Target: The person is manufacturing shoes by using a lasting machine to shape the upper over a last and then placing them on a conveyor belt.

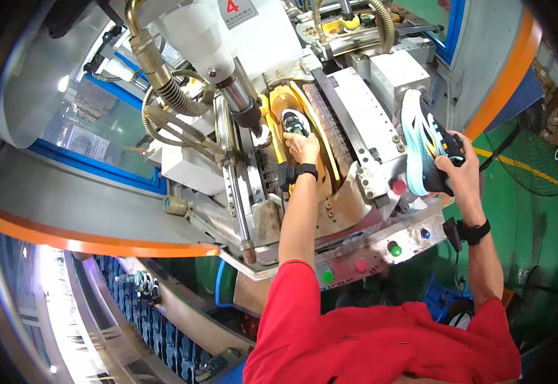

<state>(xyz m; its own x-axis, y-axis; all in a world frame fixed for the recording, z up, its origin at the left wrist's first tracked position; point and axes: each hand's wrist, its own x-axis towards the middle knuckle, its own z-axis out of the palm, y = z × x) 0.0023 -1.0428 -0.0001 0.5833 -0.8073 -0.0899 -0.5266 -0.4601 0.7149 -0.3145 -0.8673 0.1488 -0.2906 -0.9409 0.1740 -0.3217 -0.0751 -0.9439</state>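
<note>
My left hand [303, 148] reaches into the pressing machine, its fingers closed on the near end of a dark shoe with a white edge [295, 120]. That shoe sits between the yellow pads [283, 96] of the machine's cradle; its underside is hidden. Off to the right, my right hand [465, 171] grips a black sneaker with a pale blue and white sole [416, 144]. The sneaker is held clear of the machine, tilted on its side with the sole toward the left. Both wrists wear black bands.
A metal press cylinder [240, 102] with ribbed hoses [176, 121] stands left of the cradle. Green and red buttons [361, 265] line the front panel. At lower left runs a conveyor [157, 313] carrying shoes. An orange-edged guard [512, 80] and a black mesh fan [528, 157] are at right.
</note>
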